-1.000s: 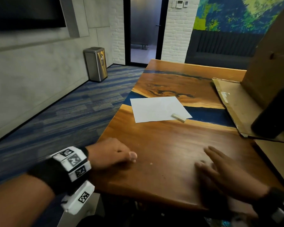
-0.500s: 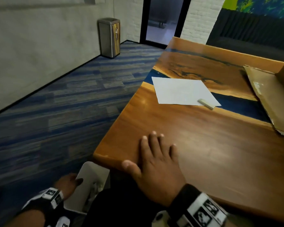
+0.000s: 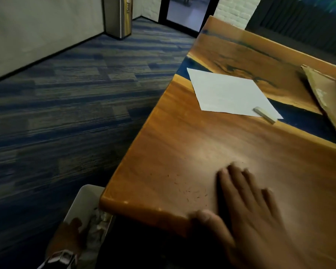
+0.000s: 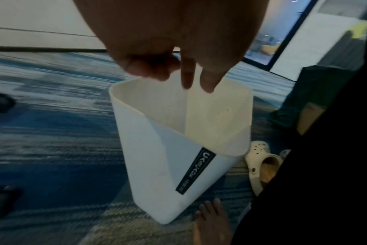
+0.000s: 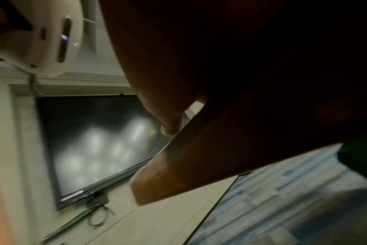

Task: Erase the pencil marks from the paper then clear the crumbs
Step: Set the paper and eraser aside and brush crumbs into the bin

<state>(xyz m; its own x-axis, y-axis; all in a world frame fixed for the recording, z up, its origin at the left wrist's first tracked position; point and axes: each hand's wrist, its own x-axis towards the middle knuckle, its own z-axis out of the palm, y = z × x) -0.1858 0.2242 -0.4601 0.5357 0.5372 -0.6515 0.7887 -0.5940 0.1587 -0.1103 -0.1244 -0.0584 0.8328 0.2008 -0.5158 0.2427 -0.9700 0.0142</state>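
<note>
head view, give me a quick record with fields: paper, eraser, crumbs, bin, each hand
paper: flat on the table, far from the hands
eraser: lies at the paper's near right corner, untouched
crumbs: scattered near the table's corner, left of the right hand
bin: white, below the table corner
left hand: fingers at the bin's rim, seemingly holding it
right hand: flat on the table, fingers straight, thumb at the edge

Bare wood lies between the right hand (image 3: 246,214) and the paper (image 3: 229,94); cardboard (image 3: 326,98) blocks the right edge
</note>
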